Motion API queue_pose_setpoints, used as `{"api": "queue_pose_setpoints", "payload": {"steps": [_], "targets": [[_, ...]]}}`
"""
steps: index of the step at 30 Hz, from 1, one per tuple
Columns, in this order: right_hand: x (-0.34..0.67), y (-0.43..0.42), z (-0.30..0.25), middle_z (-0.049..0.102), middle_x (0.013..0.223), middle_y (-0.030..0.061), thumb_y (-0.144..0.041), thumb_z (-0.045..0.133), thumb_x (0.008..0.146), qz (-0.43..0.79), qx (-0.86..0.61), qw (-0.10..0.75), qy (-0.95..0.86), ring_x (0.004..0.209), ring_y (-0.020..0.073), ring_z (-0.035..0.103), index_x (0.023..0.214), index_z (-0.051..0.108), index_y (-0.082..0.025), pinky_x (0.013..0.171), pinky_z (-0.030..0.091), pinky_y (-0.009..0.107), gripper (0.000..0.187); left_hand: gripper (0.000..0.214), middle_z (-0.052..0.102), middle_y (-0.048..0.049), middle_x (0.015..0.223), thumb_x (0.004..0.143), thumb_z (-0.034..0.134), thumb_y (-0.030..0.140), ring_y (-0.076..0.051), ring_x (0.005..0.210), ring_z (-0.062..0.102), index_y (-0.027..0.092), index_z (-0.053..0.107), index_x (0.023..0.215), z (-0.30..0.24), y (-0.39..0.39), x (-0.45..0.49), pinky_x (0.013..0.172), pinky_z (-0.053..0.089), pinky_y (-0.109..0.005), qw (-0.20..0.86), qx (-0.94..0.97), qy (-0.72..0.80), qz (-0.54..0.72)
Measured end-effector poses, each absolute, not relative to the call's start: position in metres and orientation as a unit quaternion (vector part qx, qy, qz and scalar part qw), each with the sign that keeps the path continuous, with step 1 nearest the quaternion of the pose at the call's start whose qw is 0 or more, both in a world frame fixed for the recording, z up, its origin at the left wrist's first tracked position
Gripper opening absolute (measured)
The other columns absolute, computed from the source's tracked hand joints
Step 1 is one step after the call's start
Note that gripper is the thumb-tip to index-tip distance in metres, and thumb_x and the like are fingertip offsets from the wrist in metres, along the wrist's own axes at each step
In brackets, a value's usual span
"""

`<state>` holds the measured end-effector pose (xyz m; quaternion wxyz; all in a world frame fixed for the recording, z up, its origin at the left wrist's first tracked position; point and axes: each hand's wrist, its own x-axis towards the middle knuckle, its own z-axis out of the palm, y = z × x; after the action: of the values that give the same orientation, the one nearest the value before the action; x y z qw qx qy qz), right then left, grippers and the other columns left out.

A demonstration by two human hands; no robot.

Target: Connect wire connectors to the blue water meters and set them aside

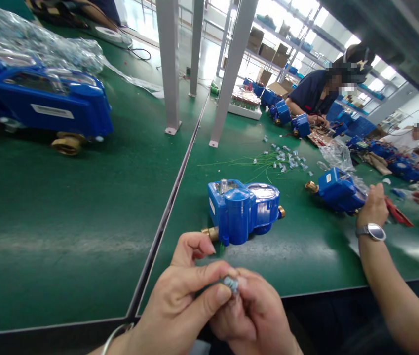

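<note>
In front of my body, both hands meet over the table's front edge. My left hand [179, 291] pinches a small pale-blue plastic seal [231, 284] between thumb and fingertip. My right hand [255, 308] grips the same seal from the other side, with its fingers curled. Just beyond them a blue water meter [237, 212] sits on the green table, its brass threaded end close to a raised finger of my left hand. A bit of green wire shows beneath that meter.
Several loose seals [285, 158] with green wires lie behind the meter. At right, a co-worker's hands [374, 204] are by another blue meter [342, 190] and red-handled pliers [398, 213]. Larger blue meters [52, 106] and plastic wrap [46, 44] lie left. Grey posts [170, 64] stand behind.
</note>
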<state>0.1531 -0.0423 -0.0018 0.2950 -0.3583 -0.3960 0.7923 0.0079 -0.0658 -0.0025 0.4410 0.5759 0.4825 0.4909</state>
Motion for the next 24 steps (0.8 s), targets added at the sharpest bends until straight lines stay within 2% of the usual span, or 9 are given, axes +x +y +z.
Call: {"api": "queue_pose_setpoints", "payload": {"steps": [3,5,8,10,13,15,20,22,24], "targets": [[0.153,-0.042,0.004,0.03,0.043,-0.0065,-0.042,0.043,0.088,0.786,-0.351,0.301,-0.41,0.037,0.0067,0.024,0.058,0.04,-0.02,0.04,0.02,0.022,0.037,0.012,0.047,0.0005,0.102,0.089,0.058,0.036,-0.016,0.105,0.043,0.033,0.066,0.098,-0.006,-0.071,0.0,0.092,0.039,-0.022,0.398,0.58,0.511,0.494],[0.158,-0.043,0.004,0.044,0.056,-0.0019,-0.033,0.04,0.091,0.607,-0.394,0.321,-0.611,0.05,0.0092,0.039,0.067,0.048,-0.018,0.049,0.03,0.022,0.029,0.023,0.046,-0.0001,0.104,0.087,0.058,0.044,-0.015,0.098,0.049,0.031,0.062,0.106,-0.008,-0.076,-0.006,0.083,0.043,-0.021,0.37,0.574,0.532,0.501],[0.163,-0.041,0.001,0.05,0.066,0.002,-0.019,0.035,0.09,0.315,-0.322,0.289,-0.845,0.065,0.014,0.045,0.074,0.05,-0.017,0.064,0.036,0.029,0.022,0.031,0.052,0.0016,0.076,0.093,0.045,0.044,-0.011,0.069,0.051,0.02,0.061,0.081,-0.007,-0.083,-0.009,0.062,0.04,-0.02,0.378,0.588,0.566,0.437],[0.163,-0.039,-0.001,0.047,0.064,0.0022,-0.016,0.033,0.088,0.209,-0.271,0.269,-0.9,0.063,0.0154,0.042,0.073,0.048,-0.017,0.064,0.034,0.031,0.021,0.042,0.05,0.0028,0.062,0.097,0.035,0.039,-0.01,0.057,0.047,0.018,0.051,0.064,-0.005,-0.083,-0.007,0.054,0.036,-0.021,0.421,0.593,0.583,0.362],[0.161,-0.037,-0.004,0.047,0.062,0.0027,-0.014,0.035,0.087,0.123,-0.263,0.262,-0.921,0.062,0.0168,0.038,0.074,0.05,-0.017,0.063,0.031,0.033,0.019,0.043,0.052,0.0025,0.062,0.098,0.029,0.037,-0.01,0.057,0.049,0.019,0.049,0.064,-0.002,-0.081,-0.001,0.054,0.036,-0.022,0.448,0.589,0.595,0.313],[0.16,-0.039,-0.005,0.049,0.065,0.0033,-0.015,0.039,0.086,0.172,-0.286,0.273,-0.902,0.064,0.0171,0.04,0.075,0.051,-0.017,0.064,0.031,0.033,0.016,0.04,0.052,0.0022,0.065,0.098,0.029,0.033,-0.01,0.059,0.05,0.019,0.049,0.067,0.0,-0.08,0.003,0.056,0.038,-0.022,0.418,0.604,0.595,0.328],[0.153,-0.049,-0.009,0.035,0.053,-0.0036,-0.02,0.026,0.091,0.596,-0.396,0.225,-0.661,0.047,0.011,0.035,0.063,0.033,-0.021,0.048,0.033,0.024,0.03,0.034,0.052,-0.0003,0.072,0.095,0.031,0.021,-0.012,0.066,0.05,0.018,0.053,0.07,0.004,-0.076,0.005,0.06,0.039,-0.022,0.32,0.675,0.566,0.348],[0.151,-0.051,-0.01,0.034,0.052,-0.0041,-0.022,0.024,0.094,0.611,-0.414,0.214,-0.64,0.046,0.0105,0.034,0.063,0.034,-0.021,0.046,0.031,0.023,0.032,0.034,0.052,0.0001,0.071,0.095,0.032,0.022,-0.012,0.067,0.05,0.018,0.053,0.068,0.005,-0.073,0.005,0.061,0.038,-0.022,0.329,0.667,0.575,0.341],[0.152,-0.05,-0.011,0.048,0.064,0.0008,-0.024,0.031,0.093,0.495,-0.422,0.258,-0.714,0.059,0.0134,0.045,0.073,0.046,-0.018,0.056,0.035,0.026,0.026,0.035,0.051,0.0017,0.067,0.096,0.033,0.025,-0.011,0.064,0.05,0.018,0.051,0.067,0.006,-0.07,0.004,0.06,0.038,-0.022,0.368,0.637,0.587,0.337]]}}
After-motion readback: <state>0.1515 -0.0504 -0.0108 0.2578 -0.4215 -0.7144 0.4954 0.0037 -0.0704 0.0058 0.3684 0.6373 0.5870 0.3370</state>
